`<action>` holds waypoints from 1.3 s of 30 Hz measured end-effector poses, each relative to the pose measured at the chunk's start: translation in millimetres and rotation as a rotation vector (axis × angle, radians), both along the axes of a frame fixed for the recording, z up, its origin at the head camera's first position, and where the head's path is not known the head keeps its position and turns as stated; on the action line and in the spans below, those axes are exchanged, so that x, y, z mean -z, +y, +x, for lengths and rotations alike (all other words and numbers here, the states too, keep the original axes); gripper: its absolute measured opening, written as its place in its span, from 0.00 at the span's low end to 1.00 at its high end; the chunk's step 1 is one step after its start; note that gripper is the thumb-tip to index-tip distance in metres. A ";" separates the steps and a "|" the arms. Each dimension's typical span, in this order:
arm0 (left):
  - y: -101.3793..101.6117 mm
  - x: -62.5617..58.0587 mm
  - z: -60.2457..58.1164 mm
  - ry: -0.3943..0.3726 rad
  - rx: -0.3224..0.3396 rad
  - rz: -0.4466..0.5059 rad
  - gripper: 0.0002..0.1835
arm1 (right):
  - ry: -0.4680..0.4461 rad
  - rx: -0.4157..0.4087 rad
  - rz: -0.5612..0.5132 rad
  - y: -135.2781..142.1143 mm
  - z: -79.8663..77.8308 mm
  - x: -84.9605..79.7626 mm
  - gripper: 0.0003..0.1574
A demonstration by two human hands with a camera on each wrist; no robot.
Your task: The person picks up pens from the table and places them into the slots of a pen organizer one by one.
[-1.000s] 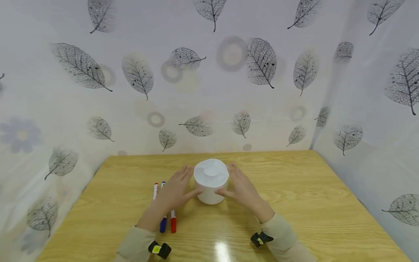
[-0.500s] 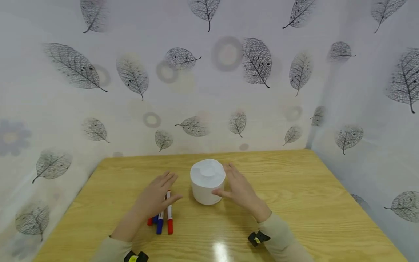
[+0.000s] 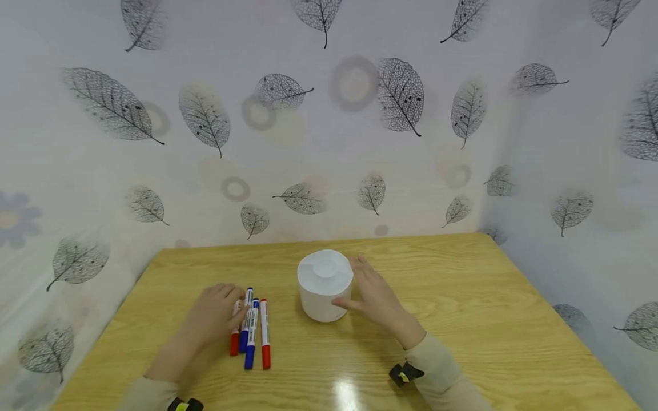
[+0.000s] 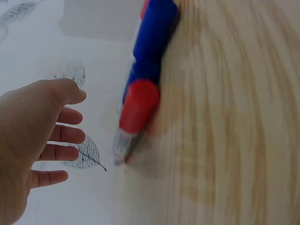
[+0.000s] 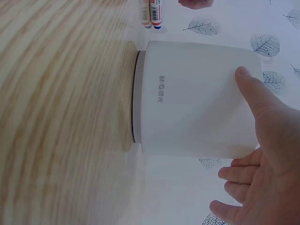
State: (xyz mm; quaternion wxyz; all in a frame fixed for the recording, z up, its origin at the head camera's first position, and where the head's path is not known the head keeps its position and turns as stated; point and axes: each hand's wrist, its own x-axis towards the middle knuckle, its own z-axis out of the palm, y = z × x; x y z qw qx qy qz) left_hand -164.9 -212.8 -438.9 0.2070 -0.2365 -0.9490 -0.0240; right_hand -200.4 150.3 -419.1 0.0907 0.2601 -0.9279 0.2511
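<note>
A white round container with an uneven lobed top stands upright on the wooden table. The right wrist view shows lettering on its side. My right hand rests along the container's right side, its thumb across the front and its fingers extended along the far side; finger contact is hard to tell. To the left, my left hand hovers at several whiteboard markers, among them a blue-capped marker and a red-capped marker. Its fingers are loosely bent, with nothing held in the left wrist view, and partly cover the leftmost markers.
A pale cloth printed with leaves hangs behind the table and along both sides. Each sleeve carries a black wrist strap, such as the right wrist strap. Light glares off the table near its front edge.
My left hand has left the container's side and moved left to the markers, uncovering more of them. My right hand has stayed by the container. The view has shifted slightly.
</note>
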 end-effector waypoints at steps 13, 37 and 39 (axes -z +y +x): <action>-22.7 3.6 -15.9 -0.125 -0.134 -0.141 0.12 | 0.025 0.016 0.020 -2.0 -2.0 -4.4 0.66; -11.3 9.5 -20.8 -0.382 -0.298 -0.094 0.21 | -0.010 0.016 0.016 -3.0 0.7 -5.1 0.65; -11.0 9.5 -19.8 -0.387 -0.301 -0.089 0.23 | -0.021 0.016 0.014 -3.1 1.2 -5.4 0.65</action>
